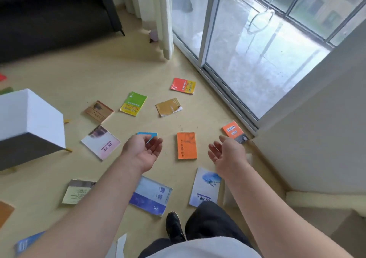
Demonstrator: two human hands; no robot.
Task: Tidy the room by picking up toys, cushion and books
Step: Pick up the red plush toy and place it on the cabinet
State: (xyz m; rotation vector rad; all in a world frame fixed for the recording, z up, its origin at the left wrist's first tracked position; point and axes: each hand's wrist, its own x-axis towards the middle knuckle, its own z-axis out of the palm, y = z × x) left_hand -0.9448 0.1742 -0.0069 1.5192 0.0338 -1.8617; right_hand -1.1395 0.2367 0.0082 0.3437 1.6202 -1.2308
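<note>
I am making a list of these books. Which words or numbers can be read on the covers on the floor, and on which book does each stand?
"3": on the blue-and-white book, lower corner.
Perhaps "7": green-and-yellow book, top corner; uncertain.
Latin lettering on that book and the red-and-yellow book: upside down, too blurred.
Chinese characters on the orange book and other covers: too blurred to read.

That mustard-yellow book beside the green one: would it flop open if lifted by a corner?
Probably. The mustard book looks like a thin paperback, and its white pages already fan out at one edge, so it would likely sag open. Lying flat on the smooth floor, it should slide when pushed, not tip.
</note>
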